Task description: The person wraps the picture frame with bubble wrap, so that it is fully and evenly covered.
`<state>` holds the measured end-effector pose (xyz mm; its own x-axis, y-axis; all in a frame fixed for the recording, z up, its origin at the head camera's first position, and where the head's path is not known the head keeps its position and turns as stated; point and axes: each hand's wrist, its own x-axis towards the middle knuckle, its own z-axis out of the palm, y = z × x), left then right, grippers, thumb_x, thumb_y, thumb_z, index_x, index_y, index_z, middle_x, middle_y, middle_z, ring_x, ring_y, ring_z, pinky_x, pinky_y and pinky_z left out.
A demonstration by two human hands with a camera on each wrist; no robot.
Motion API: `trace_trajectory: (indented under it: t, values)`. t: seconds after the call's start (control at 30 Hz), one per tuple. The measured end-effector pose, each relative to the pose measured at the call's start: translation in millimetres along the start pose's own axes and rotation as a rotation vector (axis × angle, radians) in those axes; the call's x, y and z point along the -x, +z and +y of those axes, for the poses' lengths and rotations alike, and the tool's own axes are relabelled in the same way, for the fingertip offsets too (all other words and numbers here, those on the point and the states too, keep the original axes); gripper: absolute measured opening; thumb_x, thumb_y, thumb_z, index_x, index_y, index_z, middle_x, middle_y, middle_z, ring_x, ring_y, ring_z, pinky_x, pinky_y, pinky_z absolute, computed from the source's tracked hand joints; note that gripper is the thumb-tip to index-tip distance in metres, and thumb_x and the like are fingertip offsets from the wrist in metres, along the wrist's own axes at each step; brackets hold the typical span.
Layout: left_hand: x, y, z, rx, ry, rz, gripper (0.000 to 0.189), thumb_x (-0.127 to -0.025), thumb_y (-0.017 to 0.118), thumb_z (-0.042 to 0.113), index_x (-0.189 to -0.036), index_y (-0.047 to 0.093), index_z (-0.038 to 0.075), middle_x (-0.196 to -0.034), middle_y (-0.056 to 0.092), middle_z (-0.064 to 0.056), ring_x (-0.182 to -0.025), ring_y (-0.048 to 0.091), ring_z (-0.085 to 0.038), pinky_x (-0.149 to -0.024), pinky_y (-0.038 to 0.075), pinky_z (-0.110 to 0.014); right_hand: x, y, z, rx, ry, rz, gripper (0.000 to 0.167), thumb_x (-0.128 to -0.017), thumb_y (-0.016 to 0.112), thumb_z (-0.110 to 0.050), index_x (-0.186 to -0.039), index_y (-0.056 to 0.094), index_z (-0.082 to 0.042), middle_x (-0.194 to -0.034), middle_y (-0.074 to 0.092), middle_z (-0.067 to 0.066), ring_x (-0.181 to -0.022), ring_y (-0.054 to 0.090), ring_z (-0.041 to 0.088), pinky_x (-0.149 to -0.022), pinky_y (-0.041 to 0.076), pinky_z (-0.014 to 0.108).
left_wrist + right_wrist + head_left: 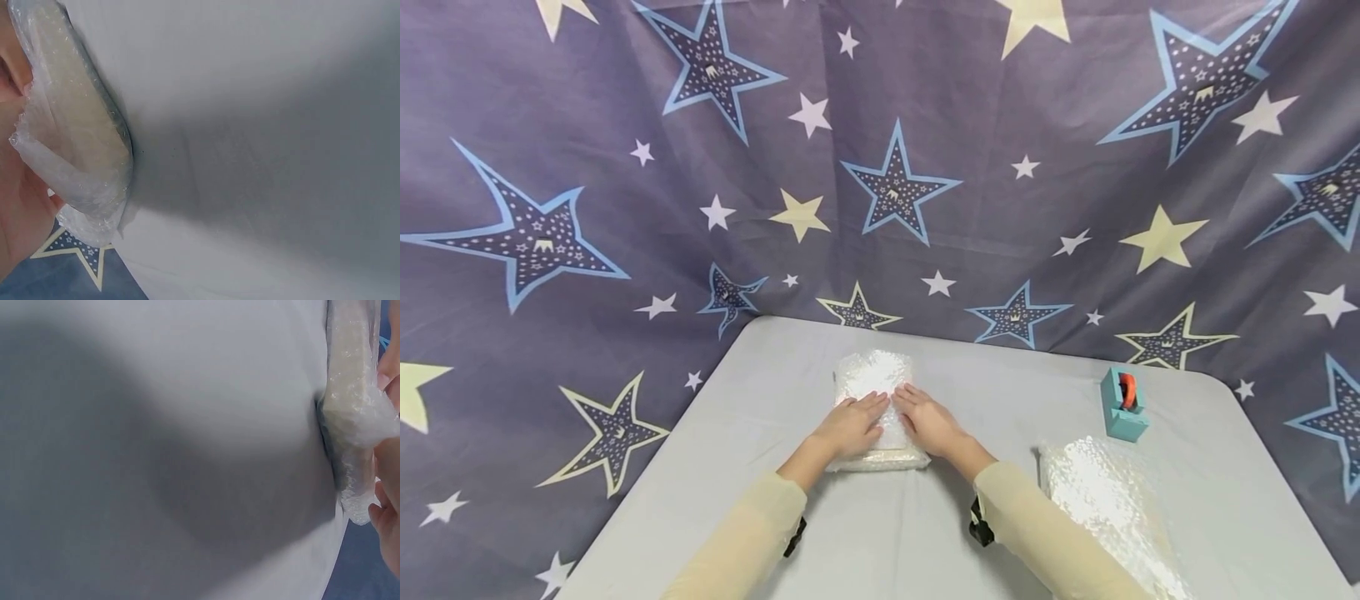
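Note:
A flat package wrapped in clear bubble wrap [874, 371] lies on the table in front of me, with something cream-coloured showing through the plastic. My left hand [850, 427] rests on its top from the left, fingers extended. From the right, my right hand [929, 422] lies flat on the same package, its fingertips close to those of the left. In the left wrist view the wrapped package [81, 119] shows its side edge, with loose film folded beside the hand. The right wrist view has the package's other edge [350, 375] under the right hand.
A teal tape dispenser [1123, 425] with an orange core stands at the back right of the grey-white table [1000, 400]. More bubble wrap [1097, 492] lies at the right, partly behind the right sleeve. A star-patterned curtain [895, 83] hangs behind and to the sides.

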<state>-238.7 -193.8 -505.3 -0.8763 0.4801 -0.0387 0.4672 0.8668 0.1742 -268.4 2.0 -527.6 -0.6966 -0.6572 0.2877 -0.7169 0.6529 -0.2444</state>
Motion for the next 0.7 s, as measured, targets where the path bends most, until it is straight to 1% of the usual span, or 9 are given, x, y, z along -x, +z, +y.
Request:
trace_trajectory:
  t: [0.1, 0.2, 0.37, 0.47, 0.6, 0.7]
  values:
    - [0.2, -0.4, -0.8, -0.002, -0.002, -0.003, 0.054, -0.097, 0.048, 0.029, -0.146, 0.040, 0.007, -0.154, 0.040, -0.007, -0.144, 0.036, -0.025, -0.117, 0.033, -0.051, -1.1, 2, -1, 0.017, 0.014, -0.022, 0.039, -0.095, 0.054, -0.010, -0.132, 0.055, 0.002, -0.141, 0.054, 0.018, -0.136, 0.046, 0.035, -0.115, 0.037, 0.046]
    - [-0.7, -0.7, -3.3, 0.017, 0.000, 0.014, 0.054, -0.096, 0.049, 0.028, -0.145, 0.041, 0.006, -0.153, 0.041, -0.008, -0.144, 0.037, -0.026, -0.117, 0.033, -0.051, -3.3, 1, -1, -0.005, 0.031, -0.015, 0.039, -0.096, 0.054, -0.010, -0.133, 0.054, 0.001, -0.142, 0.053, 0.017, -0.137, 0.045, 0.034, -0.116, 0.037, 0.046]
    - [-1.5, 1.3, -8.9, 0.030, -0.002, 0.035, 0.054, -0.098, 0.046, 0.030, -0.147, 0.039, 0.007, -0.154, 0.039, -0.007, -0.145, 0.036, -0.026, -0.117, 0.033, -0.051, -2.8, -3, 0, -0.080, 0.043, 0.037, 0.039, -0.094, 0.055, -0.007, -0.131, 0.055, 0.004, -0.140, 0.054, 0.019, -0.135, 0.047, 0.037, -0.114, 0.038, 0.048]
    - [0.0, 3.1, -11.6, 0.063, 0.006, 0.058, 0.051, -0.100, 0.043, 0.029, -0.146, 0.040, 0.006, -0.154, 0.040, -0.008, -0.144, 0.037, -0.028, -0.116, 0.033, -0.053, 1.9, -6, 3, -0.112, 0.059, 0.080, 0.040, -0.093, 0.056, -0.009, -0.130, 0.055, 0.006, -0.137, 0.056, 0.021, -0.131, 0.051, 0.038, -0.112, 0.041, 0.048]
    - [4.9, 5.1, -15.5, 0.127, 0.023, 0.090, 0.050, -0.101, 0.040, 0.030, -0.144, 0.042, 0.004, -0.153, 0.040, -0.012, -0.143, 0.037, -0.032, -0.116, 0.032, -0.054, 12.0, -14, 10, -0.139, 0.137, 0.115, 0.039, -0.094, 0.058, -0.014, -0.129, 0.057, 0.003, -0.134, 0.059, 0.020, -0.126, 0.055, 0.037, -0.110, 0.044, 0.047]
    - [12.6, 5.8, -19.8, 0.151, 0.017, 0.113, 0.050, -0.102, 0.040, 0.030, -0.144, 0.041, 0.003, -0.152, 0.041, -0.014, -0.143, 0.037, -0.033, -0.117, 0.031, -0.054, 20.3, -21, 16, -0.171, 0.210, 0.123, 0.037, -0.094, 0.059, -0.016, -0.127, 0.059, 0.002, -0.131, 0.061, 0.021, -0.123, 0.057, 0.037, -0.109, 0.044, 0.047]
